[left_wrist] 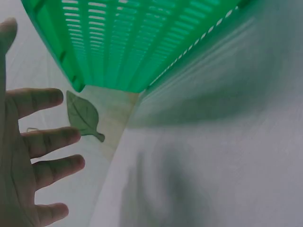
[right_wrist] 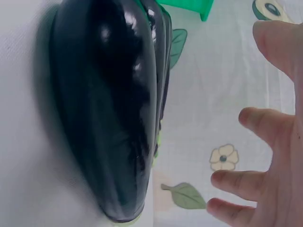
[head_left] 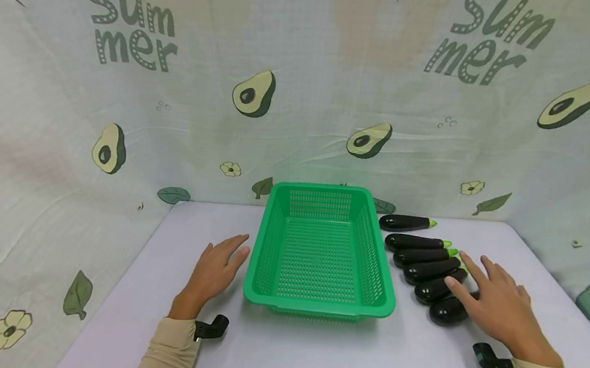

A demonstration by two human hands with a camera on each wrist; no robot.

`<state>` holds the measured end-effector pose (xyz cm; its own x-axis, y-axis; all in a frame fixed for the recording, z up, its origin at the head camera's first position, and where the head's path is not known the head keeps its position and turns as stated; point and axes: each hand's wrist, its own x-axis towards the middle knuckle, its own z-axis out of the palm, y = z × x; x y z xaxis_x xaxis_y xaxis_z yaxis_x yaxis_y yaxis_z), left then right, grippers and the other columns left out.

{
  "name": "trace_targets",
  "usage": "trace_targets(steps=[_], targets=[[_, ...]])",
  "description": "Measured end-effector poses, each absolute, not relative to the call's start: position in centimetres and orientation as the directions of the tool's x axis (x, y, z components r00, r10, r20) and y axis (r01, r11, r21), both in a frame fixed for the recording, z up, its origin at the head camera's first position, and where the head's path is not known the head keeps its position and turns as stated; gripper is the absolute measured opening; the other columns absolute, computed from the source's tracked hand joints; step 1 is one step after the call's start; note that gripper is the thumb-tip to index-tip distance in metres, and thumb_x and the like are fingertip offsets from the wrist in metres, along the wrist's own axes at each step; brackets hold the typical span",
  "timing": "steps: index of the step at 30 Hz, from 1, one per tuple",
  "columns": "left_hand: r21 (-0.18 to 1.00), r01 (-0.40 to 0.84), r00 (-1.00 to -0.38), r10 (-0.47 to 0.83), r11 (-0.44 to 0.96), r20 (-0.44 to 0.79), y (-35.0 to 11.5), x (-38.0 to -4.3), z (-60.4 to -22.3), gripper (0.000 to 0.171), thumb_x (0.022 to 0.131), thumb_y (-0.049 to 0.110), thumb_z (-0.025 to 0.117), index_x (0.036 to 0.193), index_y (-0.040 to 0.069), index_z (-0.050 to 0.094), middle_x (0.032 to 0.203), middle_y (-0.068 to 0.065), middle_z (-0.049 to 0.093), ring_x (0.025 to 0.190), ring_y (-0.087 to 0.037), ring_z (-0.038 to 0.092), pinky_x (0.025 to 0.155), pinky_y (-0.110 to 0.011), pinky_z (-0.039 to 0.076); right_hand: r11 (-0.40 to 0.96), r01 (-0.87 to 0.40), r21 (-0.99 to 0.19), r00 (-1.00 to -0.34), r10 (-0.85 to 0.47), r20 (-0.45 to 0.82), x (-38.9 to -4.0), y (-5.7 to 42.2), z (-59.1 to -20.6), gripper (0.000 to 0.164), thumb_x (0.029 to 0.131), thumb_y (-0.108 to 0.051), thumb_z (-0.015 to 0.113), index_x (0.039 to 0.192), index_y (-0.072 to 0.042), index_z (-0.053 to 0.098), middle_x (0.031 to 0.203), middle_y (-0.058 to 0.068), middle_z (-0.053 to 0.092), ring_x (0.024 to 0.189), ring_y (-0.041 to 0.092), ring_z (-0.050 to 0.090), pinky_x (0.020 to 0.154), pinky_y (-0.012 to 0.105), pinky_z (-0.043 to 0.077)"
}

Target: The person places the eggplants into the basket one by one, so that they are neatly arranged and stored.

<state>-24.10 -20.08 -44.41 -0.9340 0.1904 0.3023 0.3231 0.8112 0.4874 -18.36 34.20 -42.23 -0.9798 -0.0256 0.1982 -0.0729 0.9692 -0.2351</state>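
Eggplants point(head_left: 431, 270), head view: six in a slanting row on the worktop point(head_left: 274, 364), right of the green basket point(head_left: 318, 306); right hand point(head_left: 502, 308) over the near ones' stem ends, left hand point(head_left: 213, 269) beside the basket's left side. Left wrist view: fingers point(left_wrist: 52, 138) spread, nothing held, basket wall near. Right wrist view: fingers spread apart, grasping nothing; nearest eggplant clear of them.
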Motion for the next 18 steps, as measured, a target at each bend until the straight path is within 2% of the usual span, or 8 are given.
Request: trace_targets(steps=[4, 9, 14, 18], targets=[[0.64, 0.346, -0.935, 0.195, 0.686, 0.296, -19.4, -24.1, -44.7, 0.055, 0.108, 0.046, 0.035, 0.149, 0.012, 0.05, 0.149, -0.011, 0.05, 0.139, -0.033, 0.042, 0.113, -0.062, 0.023, 0.964, -0.101, -0.245, -0.969, -0.039, 0.245, -18.2, 34.7, -42.4, 0.073, 0.102, -0.054, 0.047, 0.159, -0.013, 0.027, 0.144, 0.041, 0.033, 0.124, 0.064, 0.032, 0.085, 0.082, 0.026], [0.785, 0.334, -0.942, 0.204, 0.522, 0.266, -18.6, -24.0, -44.9, 0.058, 0.109, 0.045, 0.032, 0.153, 0.008, 0.042, 0.152, -0.013, 0.045, 0.143, -0.033, 0.035, 0.114, -0.056, 0.026, 0.939, -0.112, -0.326, -0.971, -0.034, 0.236, -17.8, 35.1, -42.6, 0.066, 0.103, -0.048, 0.05, 0.153, -0.006, 0.039, 0.142, 0.04, 0.038, 0.122, 0.064, 0.035, 0.086, 0.08, 0.028], [0.86, 0.28, -0.956, 0.209, 0.428, 0.207, -18.0, -24.1, -45.2, 0.06, 0.108, 0.044, 0.038, 0.158, 0.012, 0.031, 0.154, -0.017, 0.041, 0.145, -0.036, 0.032, 0.114, -0.06, 0.024, 0.902, -0.094, -0.421, -0.978, -0.004, 0.211, -17.4, 35.7, -43.5, 0.059, 0.103, -0.043, 0.053, 0.143, 0.001, 0.05, 0.139, 0.037, 0.045, 0.124, 0.06, 0.039, 0.092, 0.074, 0.031], [0.887, 0.261, -0.958, 0.217, 0.382, 0.188, -17.8, -24.2, -45.5, 0.061, 0.108, 0.04, 0.041, 0.16, 0.014, 0.025, 0.155, -0.019, 0.039, 0.143, -0.038, 0.033, 0.112, -0.063, 0.025, 0.887, -0.119, -0.445, -0.973, -0.014, 0.232, -17.1, 36.3, -44.0, 0.054, 0.101, -0.037, 0.058, 0.139, 0.001, 0.055, 0.137, 0.035, 0.048, 0.123, 0.058, 0.041, 0.091, 0.072, 0.034]])
